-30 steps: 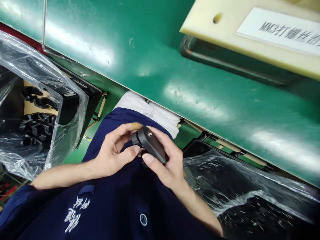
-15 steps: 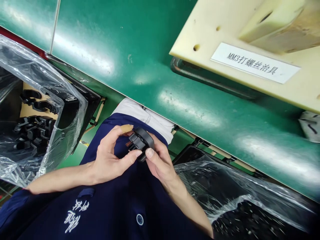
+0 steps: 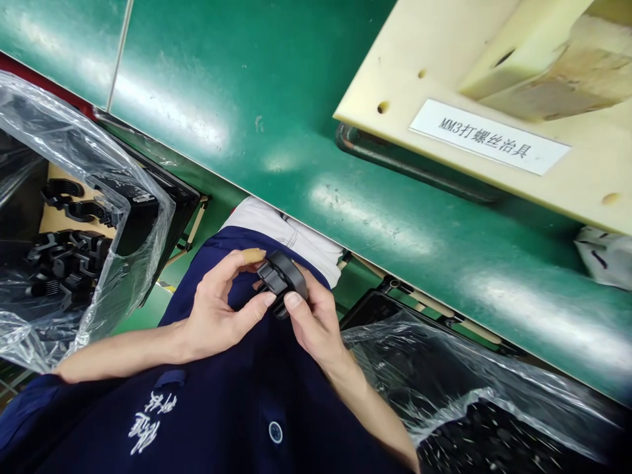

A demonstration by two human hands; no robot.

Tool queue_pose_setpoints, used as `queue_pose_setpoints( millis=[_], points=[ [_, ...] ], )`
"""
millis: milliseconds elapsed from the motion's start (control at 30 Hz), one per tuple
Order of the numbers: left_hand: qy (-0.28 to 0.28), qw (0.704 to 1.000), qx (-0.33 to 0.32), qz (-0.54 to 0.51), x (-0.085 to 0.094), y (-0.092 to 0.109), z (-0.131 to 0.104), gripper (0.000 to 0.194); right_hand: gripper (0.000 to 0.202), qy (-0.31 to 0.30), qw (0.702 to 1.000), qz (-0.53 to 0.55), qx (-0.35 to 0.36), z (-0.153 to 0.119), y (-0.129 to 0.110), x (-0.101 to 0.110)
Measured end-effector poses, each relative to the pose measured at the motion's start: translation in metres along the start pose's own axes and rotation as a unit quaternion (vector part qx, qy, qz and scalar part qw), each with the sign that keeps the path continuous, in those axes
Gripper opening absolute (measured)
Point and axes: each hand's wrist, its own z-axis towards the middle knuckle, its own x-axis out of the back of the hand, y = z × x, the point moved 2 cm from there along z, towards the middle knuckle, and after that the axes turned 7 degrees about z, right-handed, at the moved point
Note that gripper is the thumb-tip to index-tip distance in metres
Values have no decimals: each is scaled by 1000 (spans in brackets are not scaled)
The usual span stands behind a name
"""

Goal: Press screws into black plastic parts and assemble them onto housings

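A black plastic part [image 3: 282, 278], rounded along one side with blocky ribs on the other, is held between both hands in front of my lap. My left hand [image 3: 220, 303] pinches its ribbed side between thumb and fingers; a tan cover wraps the index fingertip. On the other side, my right hand [image 3: 316, 319] grips the rounded edge, its thumb pressed on the lower end. The right fingers are partly hidden behind the part.
At left, a plastic-lined bin [image 3: 138, 237] holds several black curved parts [image 3: 74, 260]. Another lined bin [image 3: 395, 355] at lower right contains small black pieces [image 3: 494, 438]. A cream fixture block [image 3: 395, 72] with a label stands on the green table [image 3: 237, 79]. A whitish cloth [image 3: 605, 253] lies right.
The black part has turned slightly in my hands, which keep their hold on it. My view has shifted a little, so the fixture appears slightly lower and further left.
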Motion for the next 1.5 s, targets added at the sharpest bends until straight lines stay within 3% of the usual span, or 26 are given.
queue_pose_setpoints(
  millis=[100,233,300,400,600,767,1067,1333,1500],
  points=[
    [-10,999,29,-26,-1,0,2,41,48,20,987,-130,97,0,-10,-2],
    [-34,993,78,-83,-2,-1,5,46,54,106,902,-333,252,-3,-21,-7],
    [-51,987,98,-120,-2,-2,7,46,57,119,870,-374,298,-3,-22,-9],
    [-77,976,116,-168,-2,-1,10,46,55,131,846,-390,338,-2,-21,-10],
    [-106,961,119,-226,0,1,16,43,57,147,816,-417,373,1,-20,-11],
    [-104,946,159,-263,2,-4,14,41,62,145,793,-448,386,1,-20,-12],
    [-81,950,168,-250,-2,-12,14,46,65,150,762,-468,422,4,-22,-11],
    [-23,948,198,-248,-3,-13,13,38,68,162,730,-481,457,8,-27,-7],
    [-18,941,225,-254,-2,-12,12,40,73,155,729,-499,442,8,-30,-5]
  ],
)
